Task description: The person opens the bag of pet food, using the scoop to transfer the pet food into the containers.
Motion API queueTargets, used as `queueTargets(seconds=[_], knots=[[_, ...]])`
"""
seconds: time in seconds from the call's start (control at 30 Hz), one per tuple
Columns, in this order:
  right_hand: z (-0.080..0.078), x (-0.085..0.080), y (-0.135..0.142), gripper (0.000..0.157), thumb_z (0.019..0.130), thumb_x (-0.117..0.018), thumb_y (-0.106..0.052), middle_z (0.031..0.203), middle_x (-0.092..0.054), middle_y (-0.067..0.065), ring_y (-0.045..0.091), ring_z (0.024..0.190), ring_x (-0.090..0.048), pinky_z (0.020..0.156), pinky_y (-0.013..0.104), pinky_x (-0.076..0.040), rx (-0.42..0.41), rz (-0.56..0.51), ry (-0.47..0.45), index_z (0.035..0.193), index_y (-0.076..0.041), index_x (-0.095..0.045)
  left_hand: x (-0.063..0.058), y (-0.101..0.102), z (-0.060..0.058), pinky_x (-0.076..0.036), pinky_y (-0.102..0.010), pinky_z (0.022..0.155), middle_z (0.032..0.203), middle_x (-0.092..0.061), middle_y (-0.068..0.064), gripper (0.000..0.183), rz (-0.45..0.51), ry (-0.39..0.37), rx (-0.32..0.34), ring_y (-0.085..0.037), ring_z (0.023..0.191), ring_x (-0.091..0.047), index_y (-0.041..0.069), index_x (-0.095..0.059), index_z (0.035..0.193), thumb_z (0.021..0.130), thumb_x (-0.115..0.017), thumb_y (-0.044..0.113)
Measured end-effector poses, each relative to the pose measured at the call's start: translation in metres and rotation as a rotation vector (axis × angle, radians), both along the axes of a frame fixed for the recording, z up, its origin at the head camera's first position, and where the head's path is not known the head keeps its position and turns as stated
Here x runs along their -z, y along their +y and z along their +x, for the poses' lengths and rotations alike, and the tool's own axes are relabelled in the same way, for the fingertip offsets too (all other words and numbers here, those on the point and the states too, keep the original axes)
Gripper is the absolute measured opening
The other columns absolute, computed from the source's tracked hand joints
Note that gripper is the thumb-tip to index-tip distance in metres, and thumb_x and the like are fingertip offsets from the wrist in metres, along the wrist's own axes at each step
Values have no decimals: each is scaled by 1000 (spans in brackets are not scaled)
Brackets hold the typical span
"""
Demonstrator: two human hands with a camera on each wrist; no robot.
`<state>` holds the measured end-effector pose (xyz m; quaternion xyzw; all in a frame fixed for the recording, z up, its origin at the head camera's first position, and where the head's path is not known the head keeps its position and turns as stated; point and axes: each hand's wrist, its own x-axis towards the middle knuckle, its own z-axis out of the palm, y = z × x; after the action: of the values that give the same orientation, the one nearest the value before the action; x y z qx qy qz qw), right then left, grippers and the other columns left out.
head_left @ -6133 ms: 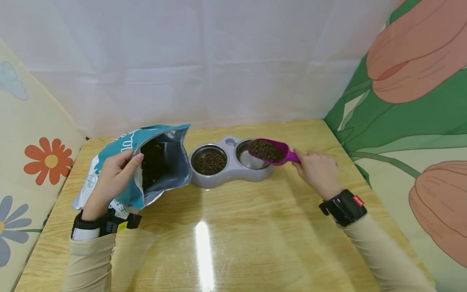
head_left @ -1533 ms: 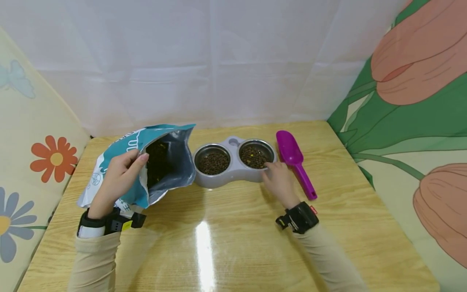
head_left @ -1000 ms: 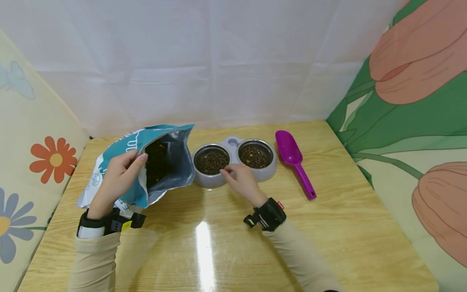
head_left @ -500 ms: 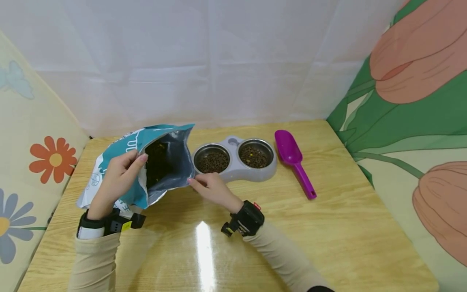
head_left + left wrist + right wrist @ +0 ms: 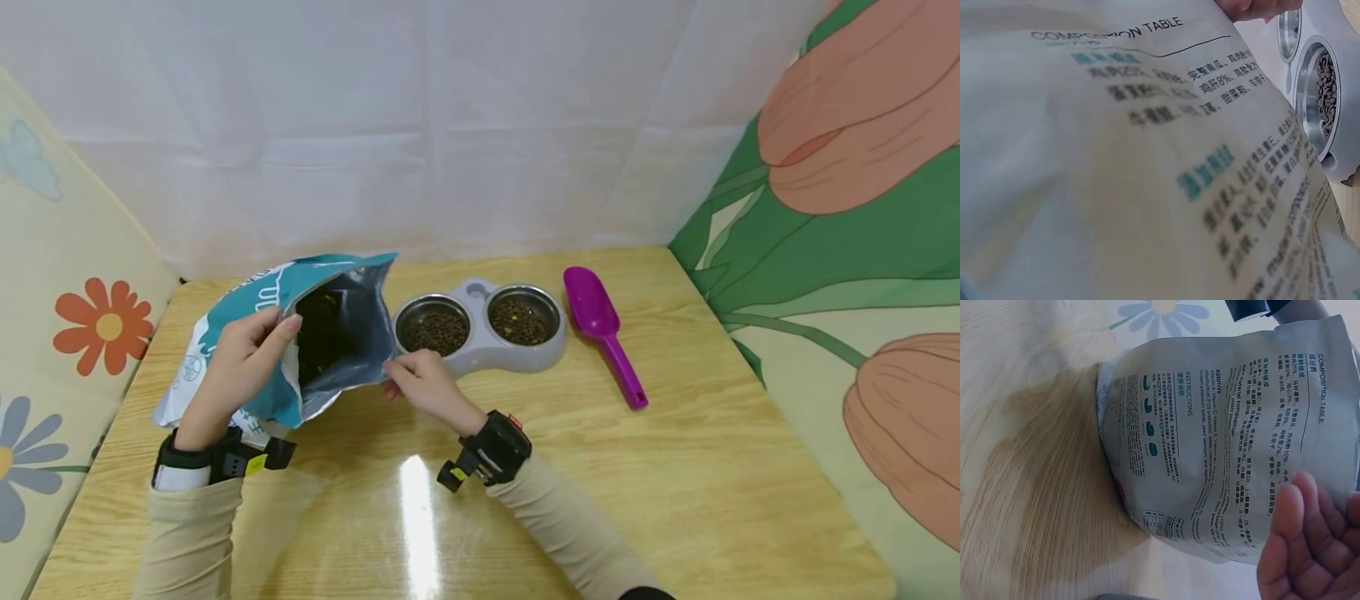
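Observation:
A teal and white pet food bag (image 5: 315,271) leans on the left of the table, its silver-lined mouth facing right and dark kibble (image 5: 318,333) inside. With thumb and fingers my left hand (image 5: 238,358) grips the near left rim of that mouth. My right hand (image 5: 431,383) pinches the mouth's right corner. In the right wrist view, the curled fingers (image 5: 1297,506) overlap the printed back of the bag (image 5: 1197,437). Beside the right hand stands a grey double bowl holder (image 5: 510,357); brown kibble (image 5: 437,332) lies in both its steel bowls.
A magenta scoop (image 5: 592,308) lies on the wooden table (image 5: 675,467), right of the bowls. A white cloth (image 5: 487,150) hangs behind the table. Flower-printed panels (image 5: 810,275) flank it on both sides.
Earlier my right hand held the kibble-filled scoop over the right bowl. Now that bowl has kibble, the scoop lies down, and the hand has moved left to the bag's corner. The left hand stays.

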<state>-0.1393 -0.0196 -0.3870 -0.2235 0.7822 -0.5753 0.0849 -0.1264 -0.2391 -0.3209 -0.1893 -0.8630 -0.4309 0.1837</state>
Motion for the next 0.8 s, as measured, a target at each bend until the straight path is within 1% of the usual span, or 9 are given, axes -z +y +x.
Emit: queueTargets(seconds=[0.07,0.2,0.3,0.43,0.47,0.6,0.7,0.8], knots=[[-1,-1,0,33,92,-46,-6,65,-64,16,31,59,-63,56,29,-51,5,-1,20,69,9,-64,2,-2,-2,-23,-24,45,56,-28,5,27,-2,5,-2,-8,50,-31,3,-42,65,91,-50,4],[-1,-1,1,34,92,-45,-6,63,-64,15,31,57,-63,56,28,-50,20,12,52,67,8,-64,3,-3,-3,-23,-24,45,56,-28,4,27,4,3,-3,-8,51,-32,2,-43,66,92,-50,5],[-1,-2,2,34,92,-46,-5,65,-64,17,31,58,-63,54,24,-49,19,-3,42,67,8,-65,3,-2,-2,-24,-24,46,56,-29,3,25,1,5,-5,-9,53,-33,3,-44,67,91,-51,5],[-2,-6,4,33,92,-44,-1,68,-64,23,36,60,-62,53,23,-49,-7,-47,21,67,12,-62,0,-2,-1,-26,-25,46,57,-30,3,25,-7,16,-16,-9,53,-34,5,-44,67,90,-52,4],[-2,-8,5,34,91,-43,0,69,-63,24,37,60,-62,53,23,-50,-13,-51,21,67,13,-62,-1,-2,-1,-26,-25,45,57,-30,3,25,-6,22,-16,-10,53,-34,5,-44,67,90,-52,4],[4,-29,8,34,91,-40,3,70,-62,28,40,62,-62,55,26,-51,-24,-60,32,66,16,-59,-4,-3,0,-27,-24,45,57,-31,2,24,-6,35,-30,-10,54,-35,5,-45,67,91,-53,5],[9,-44,10,33,89,-40,3,69,-62,28,39,62,-62,57,34,-52,-11,-68,40,66,16,-59,-5,-4,1,-28,-23,46,57,-32,2,25,-8,44,-54,-10,55,-36,5,-46,68,91,-53,8],[9,-49,12,32,89,-40,3,67,-62,27,39,60,-62,57,41,-51,3,-74,46,69,17,-61,-6,-6,3,-30,-23,46,57,-37,3,25,-4,55,-81,-9,54,-38,4,-46,67,91,-53,9]])
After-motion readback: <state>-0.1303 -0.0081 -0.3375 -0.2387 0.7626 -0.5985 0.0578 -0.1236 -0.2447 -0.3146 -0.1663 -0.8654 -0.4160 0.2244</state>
